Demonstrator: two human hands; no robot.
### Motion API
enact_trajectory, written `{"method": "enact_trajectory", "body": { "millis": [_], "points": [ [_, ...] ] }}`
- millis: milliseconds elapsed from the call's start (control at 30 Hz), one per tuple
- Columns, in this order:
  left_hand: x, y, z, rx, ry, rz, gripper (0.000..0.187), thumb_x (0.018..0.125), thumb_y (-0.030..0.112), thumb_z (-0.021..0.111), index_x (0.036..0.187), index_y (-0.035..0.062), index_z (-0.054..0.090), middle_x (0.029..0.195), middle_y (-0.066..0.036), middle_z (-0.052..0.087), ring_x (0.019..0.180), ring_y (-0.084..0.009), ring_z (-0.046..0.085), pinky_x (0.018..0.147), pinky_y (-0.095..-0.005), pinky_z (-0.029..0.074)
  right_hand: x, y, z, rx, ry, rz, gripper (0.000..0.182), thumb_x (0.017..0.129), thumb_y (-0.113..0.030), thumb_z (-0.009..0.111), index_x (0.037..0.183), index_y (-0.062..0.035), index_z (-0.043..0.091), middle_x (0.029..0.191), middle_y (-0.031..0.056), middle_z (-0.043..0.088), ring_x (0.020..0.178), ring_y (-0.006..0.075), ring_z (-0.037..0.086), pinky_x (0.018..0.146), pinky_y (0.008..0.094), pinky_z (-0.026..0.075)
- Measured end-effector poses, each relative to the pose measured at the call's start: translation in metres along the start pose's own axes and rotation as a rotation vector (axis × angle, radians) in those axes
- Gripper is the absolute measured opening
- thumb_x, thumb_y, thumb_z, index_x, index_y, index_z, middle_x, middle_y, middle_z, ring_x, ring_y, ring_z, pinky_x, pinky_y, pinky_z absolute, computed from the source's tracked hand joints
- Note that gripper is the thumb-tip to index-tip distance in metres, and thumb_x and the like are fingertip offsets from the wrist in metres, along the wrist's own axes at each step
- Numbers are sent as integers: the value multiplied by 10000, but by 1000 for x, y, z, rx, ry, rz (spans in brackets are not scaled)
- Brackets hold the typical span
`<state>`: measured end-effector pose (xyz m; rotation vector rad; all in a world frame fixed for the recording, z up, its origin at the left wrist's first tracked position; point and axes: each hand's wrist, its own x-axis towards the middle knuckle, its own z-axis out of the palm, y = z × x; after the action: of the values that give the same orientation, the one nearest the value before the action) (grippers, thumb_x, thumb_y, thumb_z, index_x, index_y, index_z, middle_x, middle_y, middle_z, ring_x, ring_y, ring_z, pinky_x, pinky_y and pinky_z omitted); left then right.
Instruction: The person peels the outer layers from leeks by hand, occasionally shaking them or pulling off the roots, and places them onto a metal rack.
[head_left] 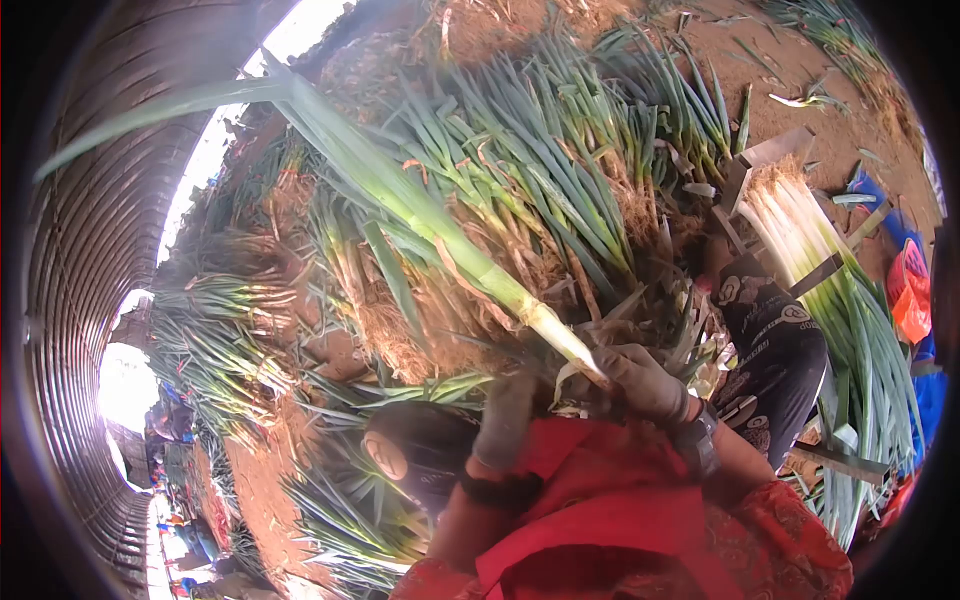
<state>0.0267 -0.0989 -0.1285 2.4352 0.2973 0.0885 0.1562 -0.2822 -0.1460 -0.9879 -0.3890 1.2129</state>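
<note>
My right hand (643, 382), in a grey glove, is closed round the root end of a large green onion (470, 262). Its white stem slants up to the left and its long leaves reach the upper left of the view. Blurred by motion, my left hand (505, 420) is gloved too and lies left of the stem's lower end, near my lap; its fingers are smeared. Peeled leaf scraps lie around my hands.
Piles of green onions (560, 150) lie in front of me, with more on the left (235, 310). Cleaned onions (800, 235) rest in a metal frame (775, 152) at the right. Beyond it is an orange-red bag (910, 300). A curved tunnel roof (85, 200) rises at the left.
</note>
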Motion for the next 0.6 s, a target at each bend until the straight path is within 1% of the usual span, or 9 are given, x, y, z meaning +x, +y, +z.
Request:
{"method": "enact_trajectory", "body": {
  "millis": [33, 100, 167, 200, 233, 300, 400, 500, 600],
  "points": [
    [-1, -4, -9, 185, 54, 102, 194, 986, 103, 498, 969, -33, 635, 830, -57, 654, 681, -101, 575, 606, -250, 468, 0, 4, 0, 7, -22, -13, 589, 965, -579, 496, 1043, -21, 668, 808, 4, 631, 624, 78, 547, 528, 216, 429],
    [22, 3, -37, 317, 310, 173, 242, 1008, 161, 493, 1009, -29, 643, 847, -49, 645, 720, -84, 570, 608, -237, 454, 5, 11, -1, 11, -76, -46, 570, 976, -554, 493, 1053, -18, 671, 814, 8, 633, 642, 78, 549, 553, 218, 434],
    [42, 16, -59, 452, 568, 254, 293, 1030, 218, 488, 1049, -25, 651, 864, -41, 636, 758, -67, 564, 611, -225, 440, 7, 13, 5, -33, -133, -72, 523, 992, -528, 480, 1006, -45, 679, 734, 1, 592, 596, 71, 519, 525, 212, 410],
    [44, 25, -63, 206, 561, 142, 289, 1030, 227, 496, 1083, -18, 640, 853, -31, 625, 745, -63, 556, 603, -221, 433, 7, 13, 7, -54, -158, -85, 503, 1000, -515, 473, 982, -58, 683, 695, -2, 571, 573, 68, 504, 511, 209, 398],
    [46, 35, -65, -40, 544, 31, 290, 1029, 236, 504, 1117, -10, 630, 841, -20, 614, 731, -60, 548, 594, -218, 426, 7, 11, 7, -34, -156, -23, 485, 998, -500, 489, 976, -55, 682, 696, -2, 571, 577, 67, 503, 516, 212, 400],
    [51, 36, -63, -306, 508, -56, 304, 1026, 256, 521, 1174, 4, 604, 826, -6, 596, 699, -55, 532, 572, -209, 410, 4, 8, 6, 14, -144, 97, 451, 996, -470, 522, 964, -48, 680, 698, -2, 570, 586, 63, 501, 524, 219, 403],
    [54, 24, -53, -518, 523, -56, 333, 1018, 275, 547, 1233, 21, 566, 810, 2, 579, 644, -57, 506, 532, -195, 388, 7, 22, 6, -19, -23, 4, 382, 980, -414, 582, 952, -46, 679, 708, -11, 569, 607, 53, 509, 523, 231, 401],
    [61, 22, -44, -883, 638, -120, 331, 1013, 251, 555, 1260, 32, 548, 802, -1, 572, 602, -66, 490, 501, -193, 381, 4, 15, 18, -110, 105, -49, 367, 963, -388, 623, 965, -25, 674, 692, -2, 563, 620, 66, 524, 536, 258, 417],
    [68, 10, -31, -960, 765, -115, 315, 1007, 197, 551, 1279, 39, 541, 836, -8, 576, 597, -72, 493, 495, -203, 393, 22, 49, 13, -460, 384, -426, 352, 928, -374, 661, 990, -27, 674, 670, 43, 599, 586, 157, 575, 561, 314, 455]
  ]
}}
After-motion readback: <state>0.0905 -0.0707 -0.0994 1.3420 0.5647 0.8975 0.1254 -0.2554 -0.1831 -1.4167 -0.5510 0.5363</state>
